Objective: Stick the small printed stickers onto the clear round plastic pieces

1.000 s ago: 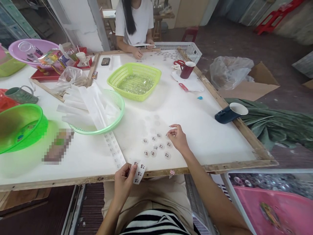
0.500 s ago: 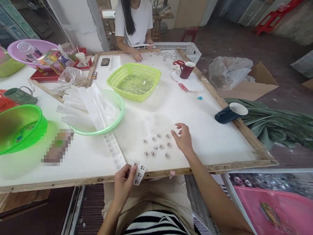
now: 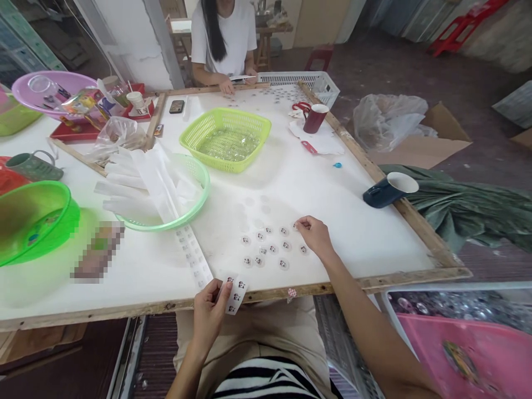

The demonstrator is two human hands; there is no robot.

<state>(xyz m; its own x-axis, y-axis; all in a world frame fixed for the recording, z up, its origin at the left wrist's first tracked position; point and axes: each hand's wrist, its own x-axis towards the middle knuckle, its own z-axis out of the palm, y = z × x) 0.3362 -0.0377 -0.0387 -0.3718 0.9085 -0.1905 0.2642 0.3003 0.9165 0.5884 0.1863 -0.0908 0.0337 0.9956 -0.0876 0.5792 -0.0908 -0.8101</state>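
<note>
My left hand [image 3: 209,310] pinches a sticker sheet [image 3: 236,295] printed with small black-and-white panda-like figures, held over the table's front edge. My right hand [image 3: 316,237] is closed at the fingertips on a small clear round disc [image 3: 295,225] bearing a dark figure; whether the disc is off the table cannot be made out. Left of that hand, several clear discs with figures [image 3: 272,249] lie spread on the white tabletop, and one more disc [image 3: 303,250] sits just below the fingers. Fainter plain discs [image 3: 265,209] lie farther back.
A longer sticker strip [image 3: 193,257] runs from under the pale green basket [image 3: 199,202] of white paper. Behind stands a yellow-green basket [image 3: 189,145] holding clear pieces. A dark mug [image 3: 378,194] and a red mug [image 3: 315,121] are rightward. A co-worker [image 3: 226,41] sits opposite.
My right hand's fingers have gone from apart to pinched at a disc, lower beside the group. Discs formerly behind that hand now show. My left hand keeps its place with the sheet.
</note>
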